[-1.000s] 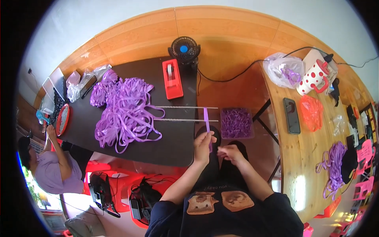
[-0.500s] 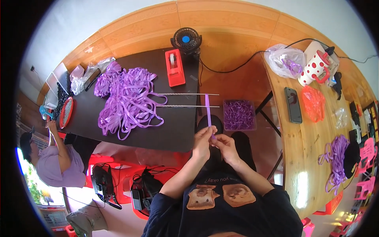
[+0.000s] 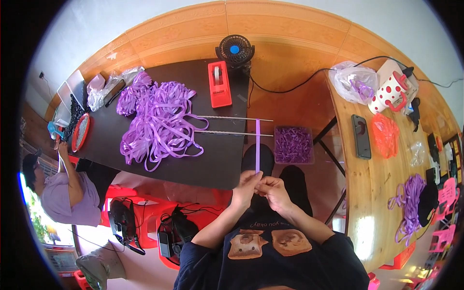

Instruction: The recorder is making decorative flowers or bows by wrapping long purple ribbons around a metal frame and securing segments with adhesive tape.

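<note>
Watching from far away, I can't see all of the right hand. Its fingers curl in close beside the left hand, and I can't tell if they pinch anything. The low end of the purple ribbon strip is hidden in the left hand. Two thin rods go under a big ribbon pile on the dark worktop, so I can't see their other ends.

A see-through tub is full of little purple pieces. A red dish holds grey bits too tiny to make out. A white bag has some purple stuff in it.

The left fingers clamp the strip's low end. From there it goes straight up past both rods; I can't tell if it wraps around them.
</note>
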Available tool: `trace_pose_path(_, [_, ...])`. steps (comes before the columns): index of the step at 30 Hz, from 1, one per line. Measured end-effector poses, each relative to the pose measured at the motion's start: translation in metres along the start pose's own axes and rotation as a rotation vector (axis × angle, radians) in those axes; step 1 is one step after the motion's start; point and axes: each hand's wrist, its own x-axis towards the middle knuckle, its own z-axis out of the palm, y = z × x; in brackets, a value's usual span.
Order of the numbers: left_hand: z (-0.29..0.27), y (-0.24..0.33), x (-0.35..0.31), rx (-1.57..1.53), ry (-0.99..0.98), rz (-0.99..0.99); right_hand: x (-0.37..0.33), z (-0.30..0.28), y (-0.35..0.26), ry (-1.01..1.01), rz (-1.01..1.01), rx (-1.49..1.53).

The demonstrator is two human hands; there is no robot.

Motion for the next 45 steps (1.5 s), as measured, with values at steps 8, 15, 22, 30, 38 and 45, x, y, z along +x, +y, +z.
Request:
trace_pose_path(8, [-0.002, 0.013, -0.011, 0.105, 0.021, 0.075, 0.015, -0.01, -0.042, 0.277, -1.082, -1.279])
trace_pose_path(15, [0.001, 0.012, -0.021, -0.072, -0.032, 0.004, 0.042, 0.006, -0.069, -0.021, -1.568, -1.694])
trace_pose_path(22, [0.005, 0.022, -0.034, -0.04, -0.056, 0.051, 0.033, 0.015, -0.07, -0.039, -1.668, -1.689])
trace_pose_path(30, [-0.01, -0.008, -0.013, 0.041, -0.146, -0.065, 0.04, 0.052, -0.122, -0.038, -1.622, -1.447])
trace_pose_path(38, [0.041, -0.004, 0.065, 0.016, 0.09, 0.291, 0.135, 0.05, -0.18, -0.067, -0.947, -0.993])
trace_pose_path(45, [0.058, 0.011, 0.112, -0.186, 0.118, 0.562, 0.189, 0.011, -0.149, -0.118, -0.298, -0.559])
